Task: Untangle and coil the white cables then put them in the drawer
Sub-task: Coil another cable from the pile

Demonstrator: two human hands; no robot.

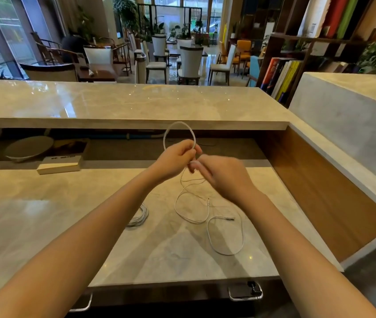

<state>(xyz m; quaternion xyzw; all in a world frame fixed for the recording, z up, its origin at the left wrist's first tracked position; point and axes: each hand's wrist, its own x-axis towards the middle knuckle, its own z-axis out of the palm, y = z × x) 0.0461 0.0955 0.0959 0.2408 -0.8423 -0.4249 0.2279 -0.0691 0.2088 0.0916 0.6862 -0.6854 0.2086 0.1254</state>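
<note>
Above the marble desk (44, 226), my left hand (175, 159) grips a round loop of white cable (179, 125) that stands up over its fingers. My right hand (219, 171) pinches the same cable just beside the left hand. The rest of that cable (191, 216) hangs down and lies in loose loops on the desk, its plug end (229, 218) to the right. A second white cable (140, 215), wound into a coil, lies on the desk partly hidden under my left forearm. Drawer handles (245, 292) show below the desk's front edge.
A raised marble counter (113, 104) runs behind the desk, with a shelf beneath it holding a round pale dish (28, 146) and a book (60, 165). A wooden side panel (320, 191) closes the right. Chairs and bookshelves fill the room beyond.
</note>
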